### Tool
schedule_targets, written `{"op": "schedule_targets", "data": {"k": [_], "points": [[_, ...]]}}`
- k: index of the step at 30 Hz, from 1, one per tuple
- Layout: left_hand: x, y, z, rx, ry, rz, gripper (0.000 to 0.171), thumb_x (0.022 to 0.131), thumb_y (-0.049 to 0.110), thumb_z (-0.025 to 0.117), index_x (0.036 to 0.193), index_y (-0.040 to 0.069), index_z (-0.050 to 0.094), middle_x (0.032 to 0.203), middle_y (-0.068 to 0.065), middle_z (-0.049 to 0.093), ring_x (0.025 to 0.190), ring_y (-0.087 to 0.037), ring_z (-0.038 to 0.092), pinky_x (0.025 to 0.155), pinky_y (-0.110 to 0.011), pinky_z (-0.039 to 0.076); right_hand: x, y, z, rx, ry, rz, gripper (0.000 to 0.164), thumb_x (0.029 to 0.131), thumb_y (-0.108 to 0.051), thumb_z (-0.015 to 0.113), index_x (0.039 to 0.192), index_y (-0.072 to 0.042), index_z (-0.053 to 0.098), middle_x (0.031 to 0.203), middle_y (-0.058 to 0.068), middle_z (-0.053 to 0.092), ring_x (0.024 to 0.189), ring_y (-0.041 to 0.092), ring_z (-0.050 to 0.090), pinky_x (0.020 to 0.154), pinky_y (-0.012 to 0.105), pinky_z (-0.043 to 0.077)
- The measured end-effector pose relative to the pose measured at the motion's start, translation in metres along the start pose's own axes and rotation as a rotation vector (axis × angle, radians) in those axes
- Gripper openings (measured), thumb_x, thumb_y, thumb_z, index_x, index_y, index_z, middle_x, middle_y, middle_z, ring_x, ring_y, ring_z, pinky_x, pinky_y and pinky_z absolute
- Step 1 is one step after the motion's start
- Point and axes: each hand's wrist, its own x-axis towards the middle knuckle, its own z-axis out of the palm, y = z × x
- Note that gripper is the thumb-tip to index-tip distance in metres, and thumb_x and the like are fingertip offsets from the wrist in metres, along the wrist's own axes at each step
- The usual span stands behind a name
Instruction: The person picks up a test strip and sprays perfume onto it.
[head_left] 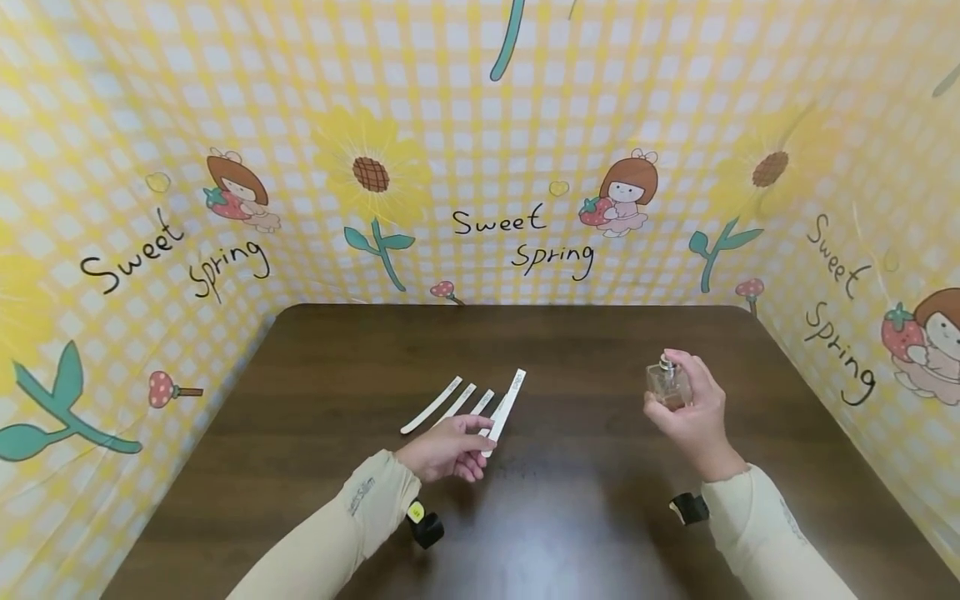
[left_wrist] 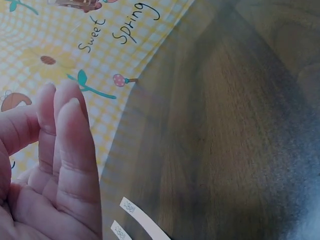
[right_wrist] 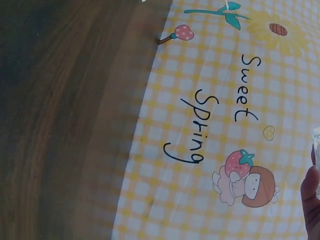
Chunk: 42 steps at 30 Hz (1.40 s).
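Observation:
My left hand [head_left: 448, 450] pinches a white paper test strip [head_left: 511, 400] between thumb and finger, its printed end pointing up and away. Beside and partly behind that hand, three more white strips [head_left: 432, 405] lie in a fanned row on the table. In the left wrist view the fingers [left_wrist: 75, 145] show at the left, and two strips [left_wrist: 142, 220] peek in at the bottom. Off to the right, my right hand [head_left: 696, 408] grips a clear glass perfume bottle [head_left: 666, 385] upright, index finger on its spray top. Only a sliver of that bottle [right_wrist: 317, 150] enters the right wrist view.
A dark brown wooden table [head_left: 585, 508] lies under both hands. Yellow checked cloth [head_left: 480, 142] with flower prints and lettering hangs along its back and both sides. Black camera mounts [head_left: 426, 527] sit under each wrist.

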Motion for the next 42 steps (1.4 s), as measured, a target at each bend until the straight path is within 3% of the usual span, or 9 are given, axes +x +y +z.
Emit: {"op": "schedule_targets", "data": {"k": [9,18,23,28,36,42], "points": [[0.017,-0.001,0.003,0.020,0.035,-0.036,0.044,0.094,0.002,0.050,0.135,-0.008,0.036,0.060,-0.003,0.051,0.047,-0.007,0.052,0.045,-0.019,0.047,-0.006,0.004,-0.002,0.007,0.003,0.028,0.054,0.056,0.019,0.064,0.108,0.010,0.053,0.108,-0.023,0.053,0.072,-0.004,0.047,0.045,0.010,0.040],[0.025,-0.008,0.007,0.048,0.063,-0.034,0.044,0.092,0.000,0.051,0.133,-0.009,0.038,0.059,-0.003,0.051,0.045,-0.008,0.052,0.043,-0.018,0.046,-0.013,0.009,-0.002,-0.009,0.018,0.079,0.055,0.059,0.019,0.066,0.111,0.009,0.054,0.104,-0.024,0.053,0.070,-0.002,0.048,0.044,0.010,0.040],[0.029,-0.011,0.012,0.072,0.073,-0.043,0.043,0.092,-0.001,0.051,0.132,-0.010,0.040,0.061,-0.004,0.051,0.047,-0.008,0.053,0.044,-0.018,0.047,-0.008,0.003,-0.006,-0.048,0.023,0.084,0.053,0.060,0.018,0.067,0.111,0.009,0.055,0.104,-0.027,0.051,0.071,-0.003,0.047,0.046,0.007,0.040],[0.029,-0.013,0.018,0.070,0.063,-0.056,0.041,0.092,-0.003,0.050,0.131,-0.012,0.040,0.061,-0.005,0.051,0.047,-0.008,0.053,0.043,-0.017,0.047,-0.006,-0.006,-0.008,-0.004,0.041,0.082,0.050,0.061,0.020,0.063,0.109,0.013,0.051,0.099,-0.024,0.053,0.066,-0.005,0.048,0.044,0.007,0.040],[0.031,-0.017,0.018,0.068,0.073,-0.061,0.039,0.092,-0.002,0.050,0.128,-0.011,0.041,0.059,-0.003,0.050,0.045,-0.007,0.052,0.042,-0.016,0.046,-0.015,0.015,-0.009,0.059,0.072,0.137,0.057,0.064,0.023,0.063,0.118,0.012,0.048,0.105,-0.022,0.056,0.069,-0.006,0.053,0.046,0.008,0.044],[0.034,-0.022,0.014,0.061,0.075,-0.063,0.038,0.092,-0.002,0.051,0.127,-0.012,0.042,0.059,-0.003,0.051,0.045,-0.007,0.052,0.042,-0.016,0.046,-0.016,0.019,-0.008,0.081,0.073,0.150,0.058,0.064,0.024,0.063,0.119,0.012,0.048,0.108,-0.022,0.056,0.074,-0.005,0.055,0.049,0.007,0.045]]}}
